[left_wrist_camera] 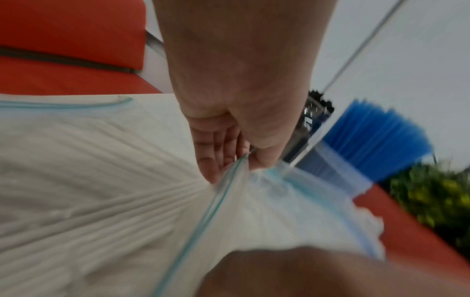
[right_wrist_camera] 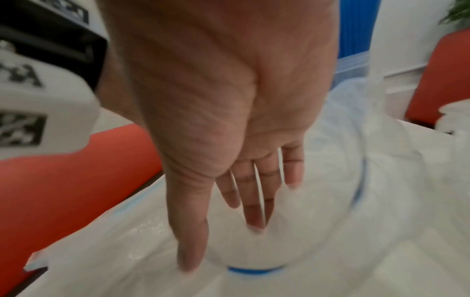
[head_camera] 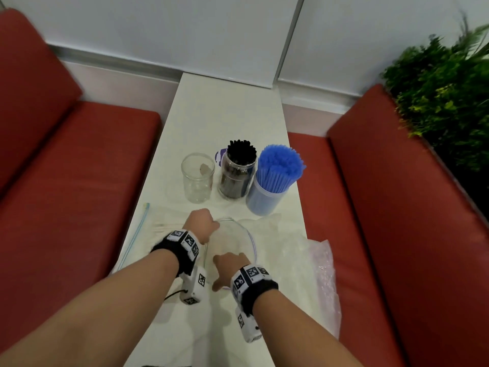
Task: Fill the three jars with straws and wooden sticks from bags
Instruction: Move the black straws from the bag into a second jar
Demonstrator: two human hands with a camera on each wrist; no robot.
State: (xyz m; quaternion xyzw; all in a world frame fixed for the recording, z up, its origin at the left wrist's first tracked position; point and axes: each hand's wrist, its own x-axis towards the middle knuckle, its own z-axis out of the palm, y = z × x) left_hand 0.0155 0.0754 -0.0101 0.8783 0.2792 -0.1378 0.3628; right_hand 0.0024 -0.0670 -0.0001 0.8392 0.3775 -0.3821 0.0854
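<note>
Three jars stand mid-table: an empty clear jar (head_camera: 198, 178), a jar of black straws (head_camera: 238, 172) and a jar of blue straws (head_camera: 274, 181). In front of them lies a clear zip bag (head_camera: 148, 234) of pale wooden sticks (left_wrist_camera: 101, 201); its mouth (head_camera: 238, 242) is pulled open into a ring. My left hand (head_camera: 202, 223) pinches the bag's zip rim (left_wrist_camera: 229, 180) between thumb and fingers. The right hand (head_camera: 230, 263) reaches into the open mouth with straight, spread fingers (right_wrist_camera: 254, 211) and holds nothing. The fingertips are blurred.
Crumpled empty plastic bags (head_camera: 320, 274) lie at the table's right edge. Red bench seats (head_camera: 79, 181) flank the narrow white table (head_camera: 227, 109) on both sides. A green plant (head_camera: 444, 96) stands at the far right.
</note>
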